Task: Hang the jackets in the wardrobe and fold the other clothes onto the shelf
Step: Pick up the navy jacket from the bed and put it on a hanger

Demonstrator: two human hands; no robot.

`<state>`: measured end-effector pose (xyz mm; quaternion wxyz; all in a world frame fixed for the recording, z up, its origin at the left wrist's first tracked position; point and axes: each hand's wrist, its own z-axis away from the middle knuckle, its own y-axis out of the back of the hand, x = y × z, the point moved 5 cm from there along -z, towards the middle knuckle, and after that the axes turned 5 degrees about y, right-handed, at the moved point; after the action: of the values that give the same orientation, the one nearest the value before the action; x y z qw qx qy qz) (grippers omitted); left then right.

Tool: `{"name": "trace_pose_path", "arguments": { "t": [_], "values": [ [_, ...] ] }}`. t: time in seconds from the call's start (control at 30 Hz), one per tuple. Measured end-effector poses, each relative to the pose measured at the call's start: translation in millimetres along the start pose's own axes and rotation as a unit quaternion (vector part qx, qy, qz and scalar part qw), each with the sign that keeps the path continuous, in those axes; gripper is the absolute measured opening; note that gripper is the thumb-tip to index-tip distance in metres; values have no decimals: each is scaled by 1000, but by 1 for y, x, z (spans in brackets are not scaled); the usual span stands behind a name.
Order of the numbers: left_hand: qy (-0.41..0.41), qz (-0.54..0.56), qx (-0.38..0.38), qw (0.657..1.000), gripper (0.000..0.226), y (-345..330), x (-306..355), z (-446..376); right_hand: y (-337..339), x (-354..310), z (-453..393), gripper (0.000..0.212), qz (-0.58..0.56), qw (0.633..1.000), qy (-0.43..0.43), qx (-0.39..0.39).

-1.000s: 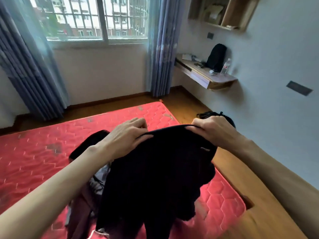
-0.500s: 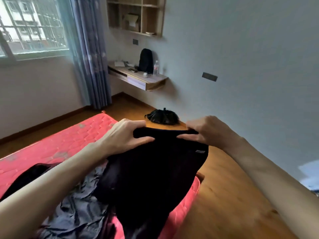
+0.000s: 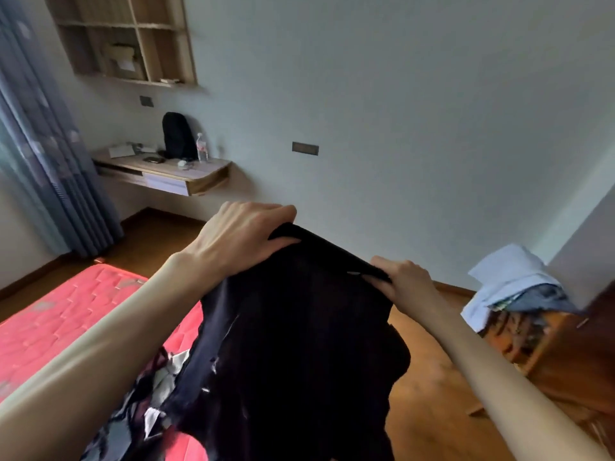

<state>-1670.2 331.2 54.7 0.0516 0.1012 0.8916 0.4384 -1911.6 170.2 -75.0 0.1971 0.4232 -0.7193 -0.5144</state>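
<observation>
From the head camera, both bare hands hold up a black soft fabric garment (image 3: 299, 344) by its top edge, in the air above the near corner of the red quilted mattress (image 3: 66, 321) and the brown wooden floor (image 3: 429, 410). The left hand (image 3: 239, 241) has its fingers (image 3: 266, 211) curled over the upper left corner of the edge, thumb pressed underneath, clamped on the cloth. The right hand (image 3: 404, 281), lower and to the right, pinches the other end of the same edge, fingers closed on it. The garment hangs down between the forearms, its lower part bunched. Under it on the mattress lies a heap of other dark and grey clothes (image 3: 149, 394), blurred. At the right edge, white and blue folded clothes (image 3: 512, 287) sit on top of a reddish-brown wooden piece of furniture (image 3: 565, 361), also blurred. Against the far wall a wall-mounted wooden bench (image 3: 173, 178) carries a black backpack (image 3: 178, 134) and a clear plastic bottle (image 3: 202, 152).
</observation>
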Motion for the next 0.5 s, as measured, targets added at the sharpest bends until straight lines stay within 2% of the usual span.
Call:
{"name": "trace_pose_path", "arguments": {
  "t": [0.07,0.17,0.3,0.43,0.5],
  "values": [
    [6,16,4,1000,34,-14,12,-13,-6,40,23,10,-5,997,-70,-23],
    [8,40,9,999,36,-34,32,-31,-9,87,61,31,-105,987,-121,10],
    [31,54,1,998,37,-60,54,-57,7,129,90,19,-200,958,-194,71],
    [43,70,5,997,36,-77,86,-86,31,160,109,15,-249,936,-213,128],
    [46,76,8,996,34,-84,99,-102,45,171,120,19,-212,946,-193,153]
  ]
}}
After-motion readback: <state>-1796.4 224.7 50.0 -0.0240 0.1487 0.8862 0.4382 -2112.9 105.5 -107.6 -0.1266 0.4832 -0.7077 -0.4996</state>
